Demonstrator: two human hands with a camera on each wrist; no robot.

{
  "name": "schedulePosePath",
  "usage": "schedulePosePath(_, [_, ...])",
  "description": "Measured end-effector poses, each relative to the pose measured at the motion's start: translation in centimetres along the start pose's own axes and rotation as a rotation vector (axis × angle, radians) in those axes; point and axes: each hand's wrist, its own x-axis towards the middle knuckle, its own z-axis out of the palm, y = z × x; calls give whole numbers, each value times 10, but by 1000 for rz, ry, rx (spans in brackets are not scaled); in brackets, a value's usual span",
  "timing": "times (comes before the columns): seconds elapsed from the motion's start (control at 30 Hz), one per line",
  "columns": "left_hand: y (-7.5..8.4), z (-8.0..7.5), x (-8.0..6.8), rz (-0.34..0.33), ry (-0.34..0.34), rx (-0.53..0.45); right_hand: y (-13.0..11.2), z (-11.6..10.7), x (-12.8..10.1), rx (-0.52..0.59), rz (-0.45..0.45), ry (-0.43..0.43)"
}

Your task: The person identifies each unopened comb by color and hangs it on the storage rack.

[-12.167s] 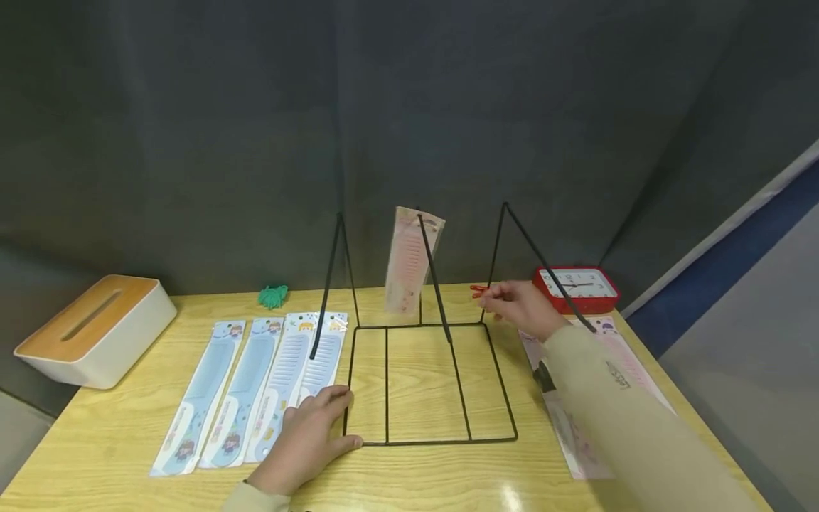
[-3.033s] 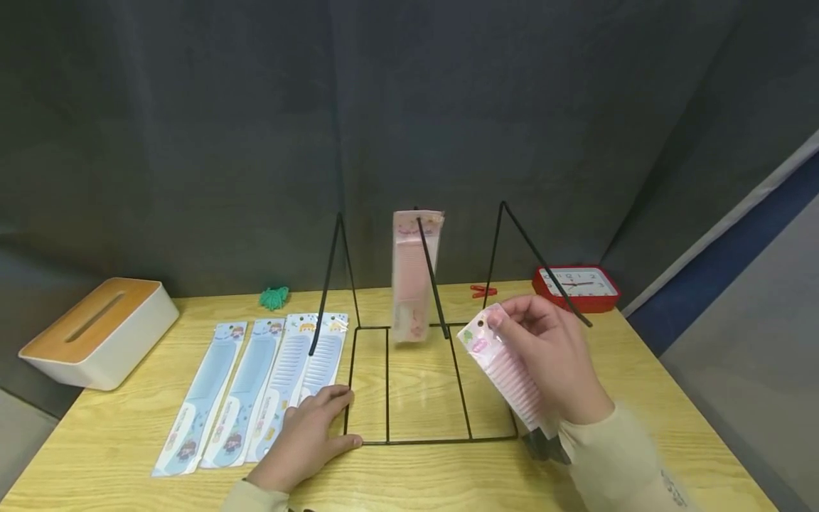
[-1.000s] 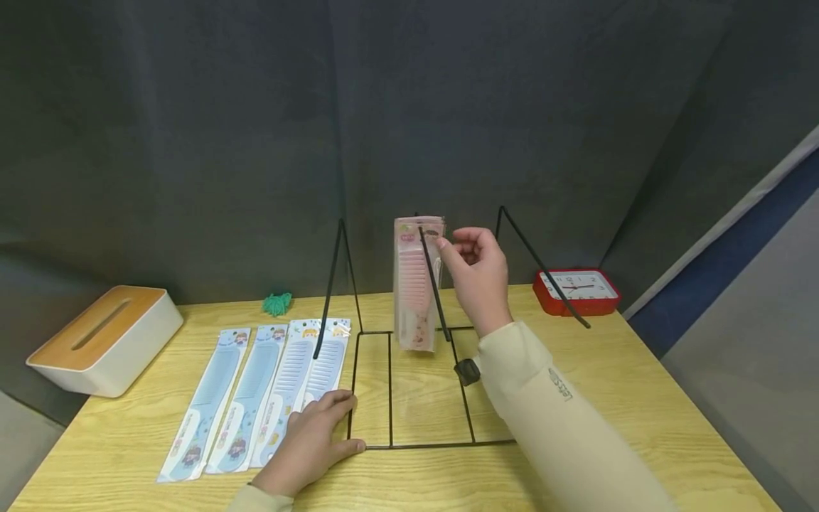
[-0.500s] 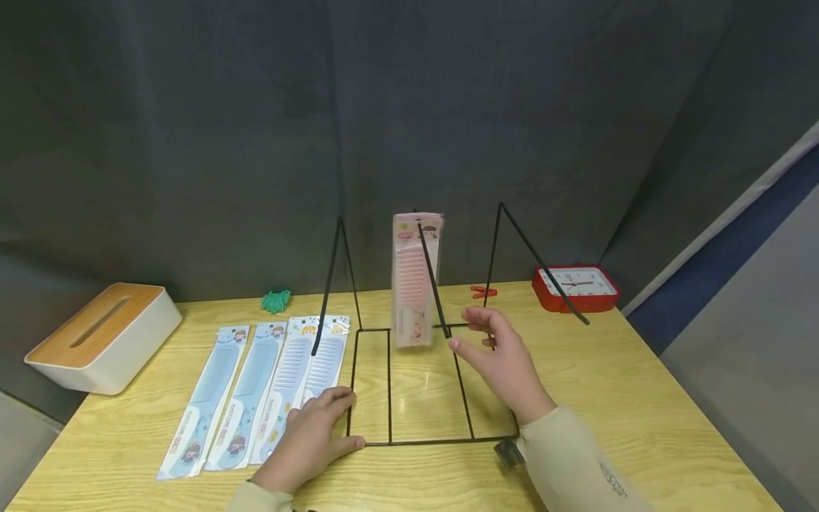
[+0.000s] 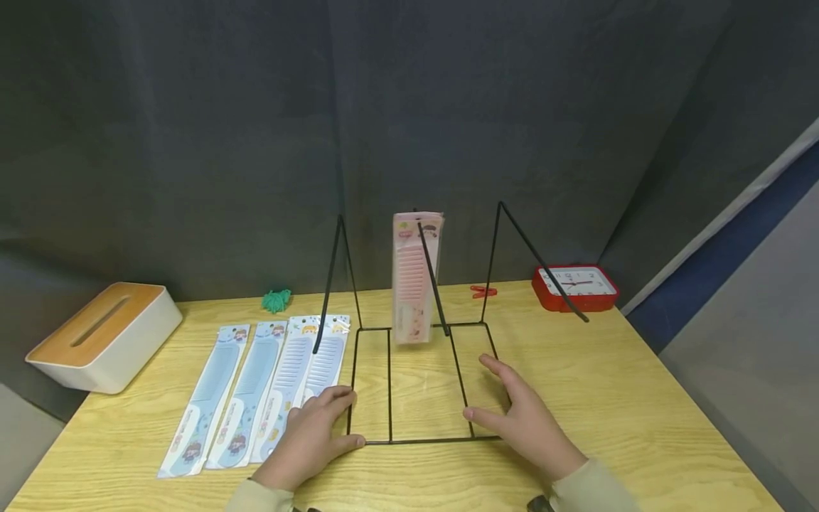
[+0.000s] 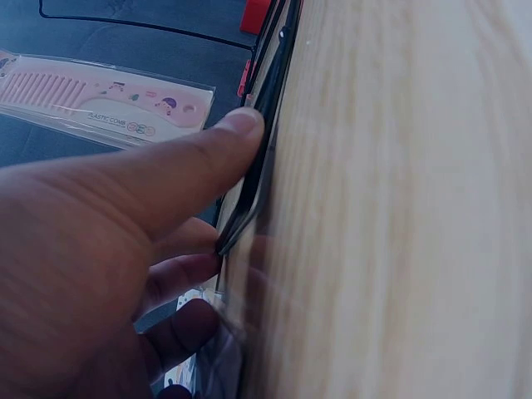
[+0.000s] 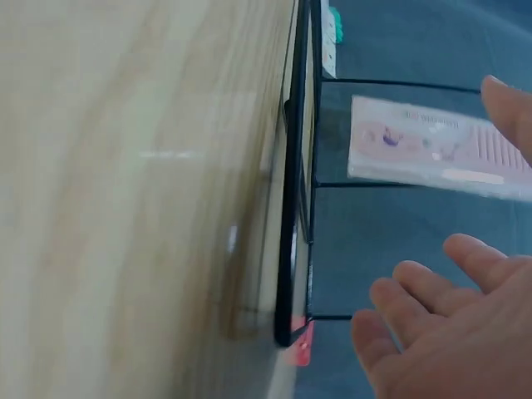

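Left hand: my left hand (image 5: 311,441) rests on the desk (image 5: 640,419) at the front left corner of the wire rack (image 5: 422,384), thumb along the front wire, fingers on the rack's left edge; grip relaxed, holding nothing.
Right hand: my right hand (image 5: 521,419) lies flat over the rack's front right corner, fingers straight, grip released.
Pink combs: the packaged pink combs (image 5: 416,277) hang upright on the rack's middle prong, above its base, apart from both hands.
Blue combs: four packaged blue combs (image 5: 256,391) lie side by side on the desk, just left of the rack.
Back edge: a red clock (image 5: 579,284) sits at the back right, a tissue box (image 5: 96,334) at the left edge.
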Motion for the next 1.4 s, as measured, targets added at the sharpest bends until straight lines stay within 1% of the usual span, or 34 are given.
schedulePosePath(0.23, [1,0,1,-6,-15,-10,26,-11,-2,-130,-46,4])
schedulePosePath(0.33, [1,0,2,-8,-20,-11,36,-15,-2,-169,-47,-6])
schedulePosePath(0.5, [1,0,2,-12,-13,-4,49,-19,0,-192,2,-71])
schedulePosePath(0.6, [3,-1,1,-20,-11,-7,54,-19,2,-209,7,-104])
schedulePosePath(0.77, [7,-3,-1,-19,-17,-25,58,-19,4,-231,-9,-107])
schedulePosePath(0.9, [8,-9,2,-27,12,-42,57,-18,3,-216,-1,-109])
schedulePosePath(0.97, [7,-15,9,-49,37,-77,57,-18,2,-205,5,-110])
schedulePosePath(1.03, [3,-22,22,-93,65,-134,57,-18,1,-199,13,-107])
schedulePosePath(1.2, [-16,-40,63,-213,106,-297,56,-19,0,-189,35,-103])
schedulePosePath(1.27, [-25,-45,78,-224,111,-342,55,-19,0,-183,32,-105])
schedulePosePath(1.33, [-34,-46,93,-224,106,-359,55,-18,0,-181,26,-102])
schedulePosePath(1.4, [-44,-45,106,-216,86,-345,56,-18,0,-182,22,-99])
